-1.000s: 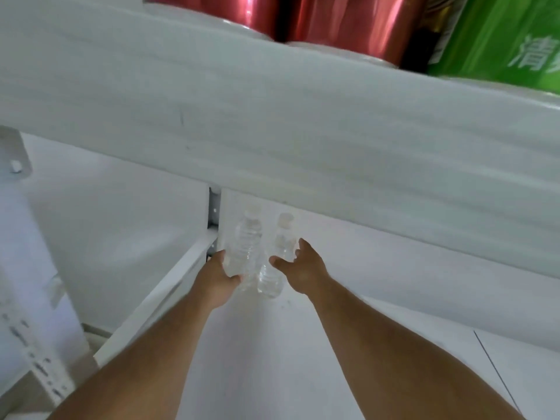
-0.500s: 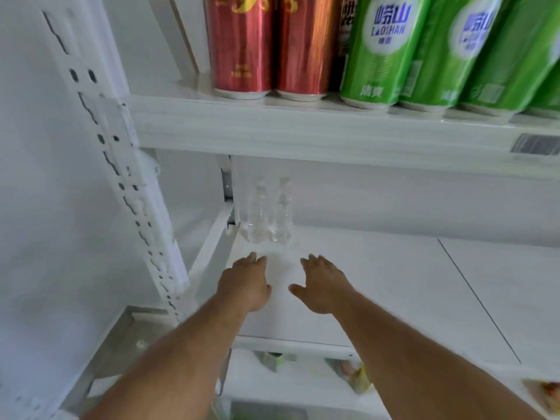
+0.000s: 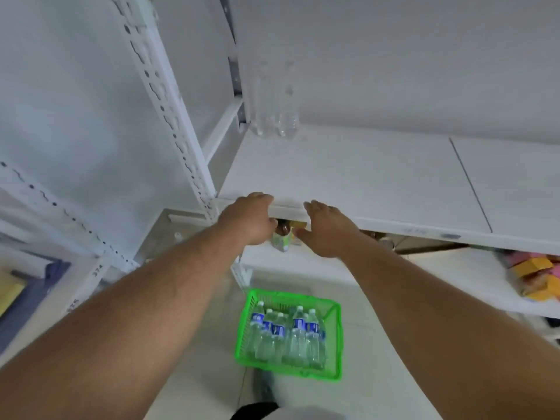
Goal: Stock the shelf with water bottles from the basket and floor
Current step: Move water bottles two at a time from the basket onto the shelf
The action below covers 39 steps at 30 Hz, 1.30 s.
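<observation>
Both your hands are out over the front edge of the white shelf (image 3: 348,174), and neither grip holds anything. Your left hand (image 3: 248,221) has its fingers loosely bent over the shelf lip, knuckles up; your right hand (image 3: 325,230) is flat and relaxed, fingers straight, just beside the left with a small gap between them. The two clear water bottles on the shelf (image 3: 277,107) stand upright, touching or nearly so, in the back left corner against the rear wall, well apart from both hands and straight ahead of your left one. Below and between your forearms, the green basket (image 3: 335,338) sits on the floor, with several blue-labelled bottles in the basket (image 3: 286,333) standing upright and packed close together. The perforated white upright post (image 3: 169,107) rises just left of your left hand. On the lower shelf, a small greenish package (image 3: 281,241) shows between your hands, blurred.
</observation>
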Each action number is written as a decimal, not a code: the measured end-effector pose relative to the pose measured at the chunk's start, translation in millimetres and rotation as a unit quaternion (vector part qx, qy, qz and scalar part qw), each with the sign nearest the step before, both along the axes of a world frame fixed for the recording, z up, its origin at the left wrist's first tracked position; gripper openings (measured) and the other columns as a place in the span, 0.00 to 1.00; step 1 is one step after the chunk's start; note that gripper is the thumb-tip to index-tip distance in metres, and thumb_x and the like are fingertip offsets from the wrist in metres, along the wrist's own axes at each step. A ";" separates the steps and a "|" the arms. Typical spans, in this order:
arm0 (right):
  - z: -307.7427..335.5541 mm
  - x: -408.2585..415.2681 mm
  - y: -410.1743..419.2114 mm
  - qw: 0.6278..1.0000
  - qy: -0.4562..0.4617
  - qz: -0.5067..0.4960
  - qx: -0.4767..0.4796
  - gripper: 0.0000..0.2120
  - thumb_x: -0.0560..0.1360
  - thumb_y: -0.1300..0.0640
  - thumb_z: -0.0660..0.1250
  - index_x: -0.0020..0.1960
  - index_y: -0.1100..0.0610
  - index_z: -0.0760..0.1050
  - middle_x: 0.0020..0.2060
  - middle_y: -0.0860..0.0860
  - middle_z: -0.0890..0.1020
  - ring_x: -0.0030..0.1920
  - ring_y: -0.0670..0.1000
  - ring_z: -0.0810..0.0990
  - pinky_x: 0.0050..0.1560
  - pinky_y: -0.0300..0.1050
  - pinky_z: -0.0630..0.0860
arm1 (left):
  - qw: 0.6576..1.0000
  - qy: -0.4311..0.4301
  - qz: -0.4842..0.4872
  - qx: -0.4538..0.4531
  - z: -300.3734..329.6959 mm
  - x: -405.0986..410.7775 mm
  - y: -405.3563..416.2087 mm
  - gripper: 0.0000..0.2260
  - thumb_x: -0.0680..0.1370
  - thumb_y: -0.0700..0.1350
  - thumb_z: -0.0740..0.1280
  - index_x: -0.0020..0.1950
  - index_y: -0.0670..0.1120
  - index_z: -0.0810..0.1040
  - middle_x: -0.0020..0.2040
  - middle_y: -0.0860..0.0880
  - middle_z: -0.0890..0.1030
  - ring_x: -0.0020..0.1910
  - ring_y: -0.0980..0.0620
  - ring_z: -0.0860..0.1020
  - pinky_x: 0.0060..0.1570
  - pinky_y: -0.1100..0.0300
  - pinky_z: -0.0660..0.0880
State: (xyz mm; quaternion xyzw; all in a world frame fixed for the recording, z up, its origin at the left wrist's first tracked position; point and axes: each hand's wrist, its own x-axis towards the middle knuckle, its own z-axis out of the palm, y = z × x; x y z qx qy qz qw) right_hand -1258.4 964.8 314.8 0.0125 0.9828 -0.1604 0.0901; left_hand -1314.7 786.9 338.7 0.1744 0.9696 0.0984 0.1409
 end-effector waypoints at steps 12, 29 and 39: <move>-109.5 110.8 8.1 0.988 -0.141 -0.048 -0.041 0.35 0.79 0.39 0.59 0.79 0.57 0.57 0.76 0.56 0.66 0.73 0.59 0.66 0.71 0.54 0.65 | 0.988 -0.148 0.023 -0.033 -113.5 106.7 -19.4 0.30 0.76 0.56 0.67 0.76 0.52 0.64 0.75 0.47 0.69 0.70 0.44 0.72 0.66 0.51 0.71; -297.8 104.2 3.8 0.883 -0.298 -0.319 -0.176 0.36 0.77 0.40 0.65 0.79 0.56 0.60 0.73 0.56 0.71 0.66 0.55 0.75 0.56 0.43 0.71 | 0.918 -0.380 0.094 0.060 -326.8 82.1 -43.3 0.31 0.78 0.57 0.67 0.78 0.49 0.62 0.76 0.45 0.67 0.71 0.47 0.71 0.61 0.62 0.67; -537.1 58.8 42.3 0.847 -0.301 -0.375 -0.229 0.34 0.74 0.41 0.70 0.73 0.58 0.66 0.60 0.56 0.80 0.56 0.57 0.80 0.53 0.45 0.75 | 0.896 -0.360 0.237 0.107 -555.5 73.9 1.8 0.31 0.75 0.59 0.69 0.73 0.47 0.69 0.69 0.45 0.75 0.60 0.45 0.79 0.53 0.55 0.78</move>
